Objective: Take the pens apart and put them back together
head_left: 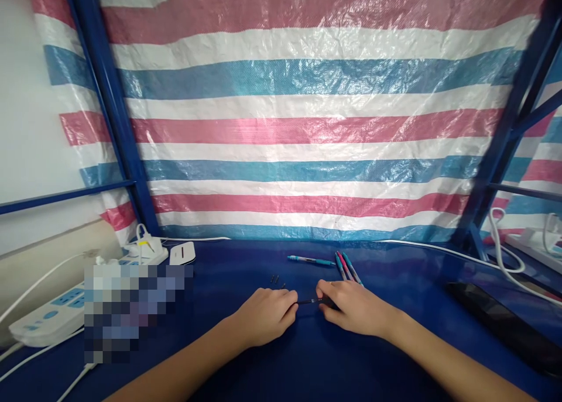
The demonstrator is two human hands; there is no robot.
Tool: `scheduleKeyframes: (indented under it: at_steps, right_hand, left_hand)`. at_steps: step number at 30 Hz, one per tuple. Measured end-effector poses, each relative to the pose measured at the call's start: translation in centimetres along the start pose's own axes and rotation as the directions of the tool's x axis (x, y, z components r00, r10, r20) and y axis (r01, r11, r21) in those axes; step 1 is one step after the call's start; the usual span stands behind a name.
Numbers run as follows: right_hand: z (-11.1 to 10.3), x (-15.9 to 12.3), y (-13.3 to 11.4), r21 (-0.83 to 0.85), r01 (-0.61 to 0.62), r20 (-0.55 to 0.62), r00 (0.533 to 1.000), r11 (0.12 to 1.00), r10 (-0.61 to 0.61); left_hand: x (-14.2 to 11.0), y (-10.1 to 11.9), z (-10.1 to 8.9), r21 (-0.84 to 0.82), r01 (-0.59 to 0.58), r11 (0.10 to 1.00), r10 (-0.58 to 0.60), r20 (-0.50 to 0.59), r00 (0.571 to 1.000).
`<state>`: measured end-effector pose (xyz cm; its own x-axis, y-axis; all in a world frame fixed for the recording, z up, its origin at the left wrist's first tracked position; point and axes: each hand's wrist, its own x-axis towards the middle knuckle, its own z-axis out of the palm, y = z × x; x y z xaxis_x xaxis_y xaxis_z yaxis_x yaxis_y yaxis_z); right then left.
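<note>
A thin dark stick (304, 302), much like a pen part, spans the gap between my two hands just above the desk. My left hand (268, 315) pinches its left end, with the fingers closed. At the other end, the fingers of my right hand (351, 307) close on a black piece (327, 302), partly hidden by them; a short clear section shows beside it. Several small black pieces (274, 279) lie beyond my left hand. Behind my right hand rest a pink pen (346, 267) and blue pens beside it. Another blue pen (311, 261) lies crosswise farther back.
The blue desk (246, 367) runs back to a striped plastic sheet (298, 127). White power strips (48, 317) with cables stand at the left, near a small white box (182, 253). A blurred patch hides something there. A long black object (500, 326) lies at the right.
</note>
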<state>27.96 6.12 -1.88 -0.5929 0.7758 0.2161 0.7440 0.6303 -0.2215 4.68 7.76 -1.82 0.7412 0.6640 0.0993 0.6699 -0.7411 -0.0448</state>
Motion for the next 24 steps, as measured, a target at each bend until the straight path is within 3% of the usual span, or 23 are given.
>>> scheduleKeyframes:
  at_steps: [11, 24]
  right_hand:
    - [0.3, 0.1, 0.4, -0.015, -0.024, 0.006, 1.000, 1.000, 0.024]
    - [-1.0, 0.0, 2.3, -0.082, -0.073, 0.007, 0.997, 0.994, 0.073]
  left_hand:
    - [0.0, 0.0, 0.0, -0.029, -0.001, 1.000, 0.001, 0.001, 1.000]
    - [-0.1, 0.1, -0.4, -0.042, -0.021, 0.999, 0.022, 0.021, 1.000]
